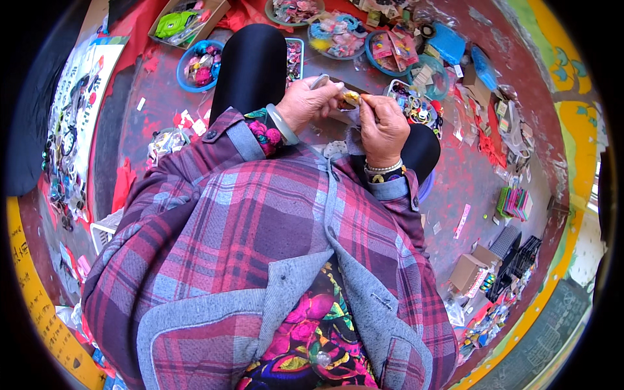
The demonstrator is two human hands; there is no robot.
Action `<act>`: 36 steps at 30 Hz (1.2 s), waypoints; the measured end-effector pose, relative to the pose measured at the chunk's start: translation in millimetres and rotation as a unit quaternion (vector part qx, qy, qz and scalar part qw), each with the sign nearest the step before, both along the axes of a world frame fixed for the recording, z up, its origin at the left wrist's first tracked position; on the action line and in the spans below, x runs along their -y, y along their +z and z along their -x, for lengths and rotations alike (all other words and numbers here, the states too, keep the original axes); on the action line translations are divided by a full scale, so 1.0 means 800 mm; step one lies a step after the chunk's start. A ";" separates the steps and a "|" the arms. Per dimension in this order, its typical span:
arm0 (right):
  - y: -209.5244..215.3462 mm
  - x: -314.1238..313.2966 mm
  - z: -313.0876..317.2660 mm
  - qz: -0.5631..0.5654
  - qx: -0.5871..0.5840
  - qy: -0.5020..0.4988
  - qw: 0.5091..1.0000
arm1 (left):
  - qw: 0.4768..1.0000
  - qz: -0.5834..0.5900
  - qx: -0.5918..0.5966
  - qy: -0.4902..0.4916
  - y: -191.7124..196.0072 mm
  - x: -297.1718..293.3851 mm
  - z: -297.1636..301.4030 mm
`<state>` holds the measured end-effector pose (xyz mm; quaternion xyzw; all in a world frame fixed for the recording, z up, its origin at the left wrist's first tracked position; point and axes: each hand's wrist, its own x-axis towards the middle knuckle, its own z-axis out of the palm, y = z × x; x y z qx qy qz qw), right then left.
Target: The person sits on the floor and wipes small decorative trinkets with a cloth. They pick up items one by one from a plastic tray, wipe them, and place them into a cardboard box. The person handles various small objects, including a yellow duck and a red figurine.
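Above my knees, my left hand is closed around a small shiny gold-yellow piece, whose exact kind I cannot make out. A grey rounded end sticks up by the left thumb; the rest of it is hidden. From the other side my right hand pinches at the gold-yellow piece's edge, thumb against forefinger. A pale bangle circles my left wrist and a beaded bracelet my right. Some whitish material hangs beside the right palm.
A blue-rimmed bowl of trinkets and an open box stand far left. Several bowls of hair ornaments fill the far side. White basket with bands sits beyond my right knee. Cards of accessories lie left; cartons right.
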<state>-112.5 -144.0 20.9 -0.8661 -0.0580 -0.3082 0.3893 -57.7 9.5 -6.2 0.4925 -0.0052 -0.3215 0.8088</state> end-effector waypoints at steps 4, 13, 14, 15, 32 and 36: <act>-0.006 0.002 0.000 0.046 0.002 -0.008 0.999 | 1.000 0.016 -0.023 -0.009 0.010 0.000 0.000; -0.008 -0.003 0.000 0.124 0.045 0.000 0.991 | 0.979 0.103 -0.155 -0.085 0.002 -0.002 -0.004; -0.009 -0.002 0.000 0.130 0.047 0.003 0.990 | 0.980 0.098 -0.147 -0.088 0.002 -0.002 -0.004; -0.009 -0.002 0.001 0.137 0.049 0.007 0.989 | 0.982 0.093 -0.140 -0.092 0.002 -0.003 -0.004; -0.007 -0.007 0.003 0.177 0.049 0.029 0.983 | 0.973 0.132 -0.160 -0.105 -0.013 -0.005 -0.006; -0.009 -0.005 0.000 0.065 0.019 0.007 0.998 | 0.978 0.138 -0.113 -0.106 -0.004 -0.004 -0.004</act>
